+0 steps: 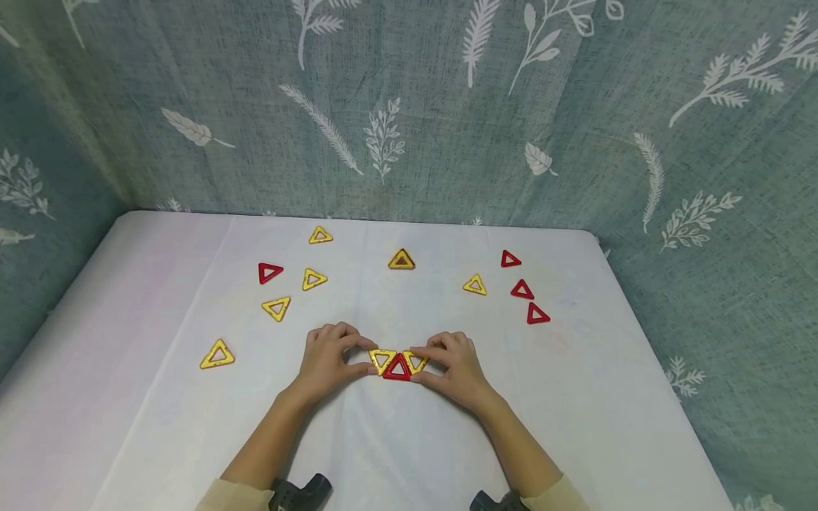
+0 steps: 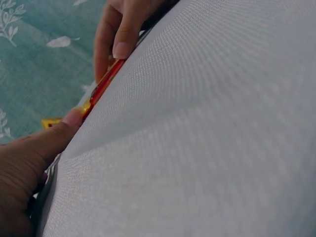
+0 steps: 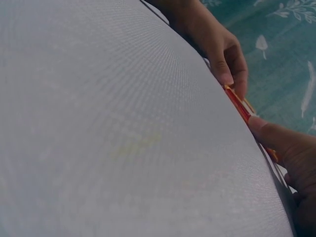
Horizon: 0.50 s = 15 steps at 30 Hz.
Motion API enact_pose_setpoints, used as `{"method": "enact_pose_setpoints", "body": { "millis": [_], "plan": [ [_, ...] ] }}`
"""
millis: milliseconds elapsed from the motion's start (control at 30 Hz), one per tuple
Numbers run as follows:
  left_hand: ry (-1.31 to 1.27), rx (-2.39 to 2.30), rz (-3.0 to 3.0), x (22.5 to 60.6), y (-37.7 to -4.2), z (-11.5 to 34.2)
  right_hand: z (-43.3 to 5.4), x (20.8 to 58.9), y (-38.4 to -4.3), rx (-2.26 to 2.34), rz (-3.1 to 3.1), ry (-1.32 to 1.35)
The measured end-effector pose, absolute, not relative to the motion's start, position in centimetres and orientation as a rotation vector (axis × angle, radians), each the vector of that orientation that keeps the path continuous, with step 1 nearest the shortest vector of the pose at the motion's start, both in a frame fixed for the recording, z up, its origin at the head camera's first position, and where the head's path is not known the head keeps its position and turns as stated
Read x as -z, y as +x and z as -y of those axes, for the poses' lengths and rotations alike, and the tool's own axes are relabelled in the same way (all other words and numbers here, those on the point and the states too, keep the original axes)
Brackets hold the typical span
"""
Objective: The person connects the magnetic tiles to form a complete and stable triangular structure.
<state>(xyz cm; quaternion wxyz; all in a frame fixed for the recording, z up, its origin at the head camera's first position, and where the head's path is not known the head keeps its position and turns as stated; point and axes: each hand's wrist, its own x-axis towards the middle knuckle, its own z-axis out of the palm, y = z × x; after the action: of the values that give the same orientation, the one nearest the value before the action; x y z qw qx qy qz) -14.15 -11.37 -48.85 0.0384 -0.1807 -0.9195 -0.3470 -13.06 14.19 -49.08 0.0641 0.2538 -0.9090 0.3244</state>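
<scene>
Three triangular tiles lie side by side in a row near the front middle of the table in the head view. The red triangle tile [image 1: 397, 377] is in the middle, between a yellow triangle tile on the left [image 1: 373, 353] and a yellow triangle tile on the right [image 1: 422, 365]. My left hand [image 1: 331, 360] pinches the left yellow tile between thumb and fingers. On the other side, my right hand [image 1: 457, 369] holds the right yellow tile the same way. Both wrist views show the tiles edge-on, with the red tile [image 2: 104, 85] partly hidden by fingers.
Loose yellow tiles [image 1: 219, 364] and a red tile [image 1: 262, 273] lie to the left on the white table [image 1: 192, 440]. A thicker-looking yellow triangle [image 1: 401, 267] sits at the back middle. Several red tiles [image 1: 532, 319] and one yellow tile [image 1: 475, 292] lie to the right.
</scene>
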Motion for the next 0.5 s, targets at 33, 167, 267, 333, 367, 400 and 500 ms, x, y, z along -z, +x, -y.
{"method": "enact_pose_setpoints", "body": {
  "millis": [33, 167, 267, 333, 367, 400, 500],
  "plan": [
    [-0.556, 1.062, 2.82, 48.9, -14.1, 11.4, -14.2, 49.1, -13.0, -0.979, 2.745, 0.77],
    [-0.561, 1.054, 2.811, 48.9, -14.1, 11.3, -14.3, 49.1, -13.0, -0.972, 2.752, 0.775],
    [-0.575, 1.016, 2.811, 49.1, -14.1, 11.1, -14.3, 49.1, -13.0, -0.959, 2.747, 0.778],
    [-0.589, 0.979, 2.814, 49.2, -14.1, 10.9, -14.3, 49.1, -13.0, -0.957, 2.743, 0.777],
    [-0.591, 0.962, 2.816, 49.3, -14.1, 10.7, -14.2, 49.1, -13.0, -0.951, 2.741, 0.777],
    [-0.591, 0.946, 2.817, 49.3, -14.1, 10.6, -14.2, 49.1, -13.0, -0.952, 2.74, 0.775],
    [-0.577, 0.937, 2.812, 49.3, -14.2, 10.2, -14.2, 49.2, -13.1, -0.961, 2.738, 0.768]
  ]
}}
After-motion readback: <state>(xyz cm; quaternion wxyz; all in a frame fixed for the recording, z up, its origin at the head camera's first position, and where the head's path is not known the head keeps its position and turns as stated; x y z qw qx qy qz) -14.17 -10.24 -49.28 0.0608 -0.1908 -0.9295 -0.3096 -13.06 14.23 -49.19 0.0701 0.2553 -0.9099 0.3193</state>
